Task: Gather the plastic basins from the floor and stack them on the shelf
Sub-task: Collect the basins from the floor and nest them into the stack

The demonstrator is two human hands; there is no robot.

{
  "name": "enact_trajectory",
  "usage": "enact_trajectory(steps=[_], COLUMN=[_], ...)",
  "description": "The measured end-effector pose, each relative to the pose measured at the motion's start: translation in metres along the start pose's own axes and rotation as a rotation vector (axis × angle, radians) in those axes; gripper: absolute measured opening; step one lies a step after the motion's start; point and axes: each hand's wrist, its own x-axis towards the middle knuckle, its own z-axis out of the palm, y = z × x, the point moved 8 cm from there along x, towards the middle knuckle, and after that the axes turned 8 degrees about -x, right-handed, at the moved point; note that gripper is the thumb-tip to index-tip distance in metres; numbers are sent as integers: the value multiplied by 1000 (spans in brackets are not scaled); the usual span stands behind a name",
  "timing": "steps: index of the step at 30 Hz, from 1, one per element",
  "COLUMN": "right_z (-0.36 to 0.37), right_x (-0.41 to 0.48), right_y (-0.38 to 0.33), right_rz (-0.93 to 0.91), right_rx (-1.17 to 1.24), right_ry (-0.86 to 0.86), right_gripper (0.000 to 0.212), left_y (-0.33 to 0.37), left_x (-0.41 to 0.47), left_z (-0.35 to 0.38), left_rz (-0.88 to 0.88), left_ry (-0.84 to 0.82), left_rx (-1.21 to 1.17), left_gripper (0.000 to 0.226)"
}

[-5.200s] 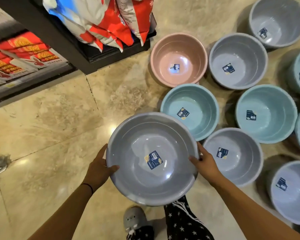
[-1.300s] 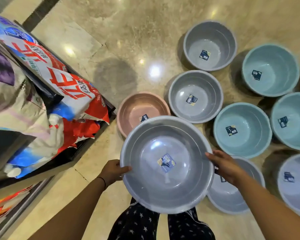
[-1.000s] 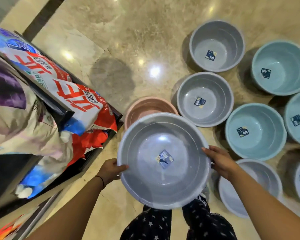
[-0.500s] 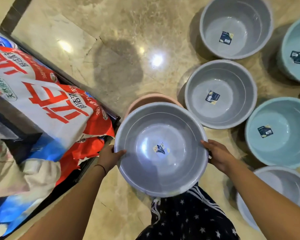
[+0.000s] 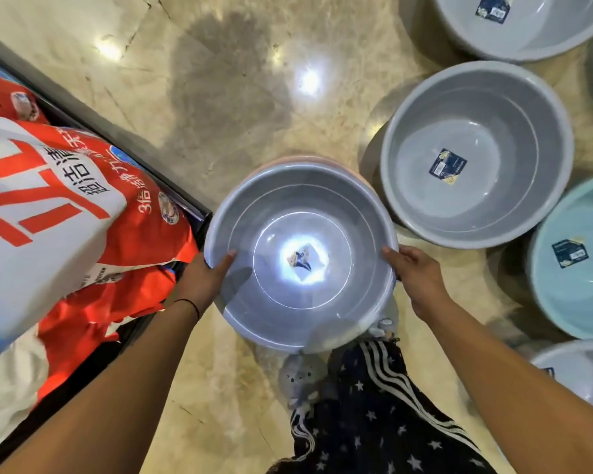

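Head | left hand (image 5: 202, 278), right hand (image 5: 415, 272) grip grey basin (image 5: 288, 206) | now lower over pink basin (image 5: 307, 160), only its rim showing

- Grey basins: 4 in total. There's the held grey basin (image 5: 302, 213), the middle floor basin (image 5: 476, 206), the top-corner basin (image 5: 528, 35), and a bottom-corner basin (image 5: 582, 371) that's cut off by the edge.
- Teal basin (image 5: 582, 295): just 1.
- Pink basin (image 5: 302, 160): 1, with only a sliver of rim showing.
- Hands: 2, a left hand (image 5: 204, 278) and a right hand (image 5: 415, 275).
- Label stickers: 4 I can count for sure, on the held one (image 5: 303, 260), the middle one (image 5: 447, 165), the top one (image 5: 492, 6) and the teal one (image 5: 569, 253).
- Printed bags (image 5: 48, 200) on the shelf (image 5: 172, 186): at least 3, but they overlap so I can't tell exactly.
- Grey slippers: 1 clear slipper (image 5: 302, 378), plus a bit of a second slipper (image 5: 386, 325).
- Black wristband (image 5: 189, 304): 1.
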Motion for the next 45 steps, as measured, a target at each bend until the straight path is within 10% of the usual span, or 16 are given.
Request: enact_trajectory(steps=[4, 11, 31, 38, 45], right_z=[9, 7, 30, -10, -61], right_x=[6, 6, 46, -9, -89], right_y=[-10, -2, 13, 20, 5], right_rz=[-150, -173, -43, 40, 101], right_rx=[-127, -93, -53, -143, -148], right_ry=[36, 9, -10, -116, -116], right_gripper=[25, 22, 37, 40, 49], left_y=[-5, -16, -20, -15, 34], left_x=[19, 16, 48, -5, -80], left_z=[6, 10, 43, 9, -15], left_rz=[9, 32, -112, -172, -110], left_ry=[-7, 58, 0, -79, -151], left_rx=[-27, -146, -216, -26, 1], left_gripper=[59, 25, 51, 80, 64])
